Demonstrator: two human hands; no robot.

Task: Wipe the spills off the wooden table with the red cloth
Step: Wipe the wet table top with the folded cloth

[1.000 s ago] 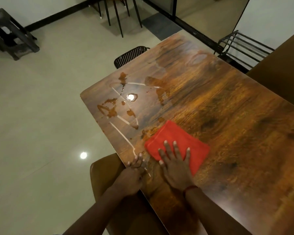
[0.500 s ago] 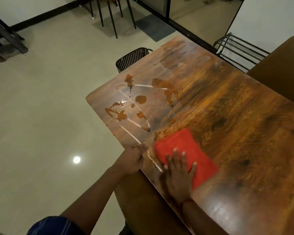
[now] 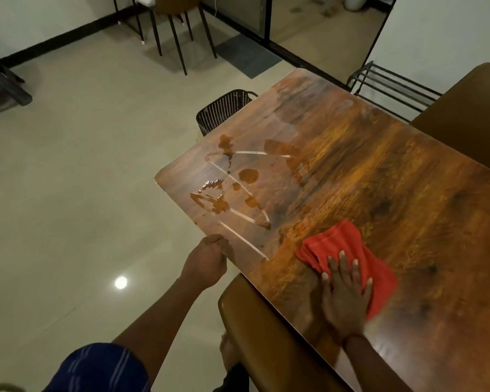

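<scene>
Straight fingers [image 3: 342,263] of the right hand [image 3: 345,302] press the crumpled red cloth [image 3: 338,240] on the brown wooden table [image 3: 393,193] (near its edge). The left hand [image 3: 207,258] grips that edge, beside wet brown spills [image 3: 248,175].

Around us: a pale floor and scattered furniture.

We look down on a glossy, pale tiled floor [image 3: 82,165] carrying one round glint of lamp light [image 3: 121,282]. Close below us sits a tan padded chair [image 3: 266,335], and a second tan chair [image 3: 470,114] stands at the far right, just beside a black metal rack [image 3: 391,86]. A black perforated chair back [image 3: 222,110] pokes up mid-frame. Farther off we see a chair on thin dark legs [image 3: 178,29], a grey mat [image 3: 246,55] before a dark-framed glass door [image 3: 323,24], and a dark wooden frame [image 3: 3,86] at the left edge.
</scene>
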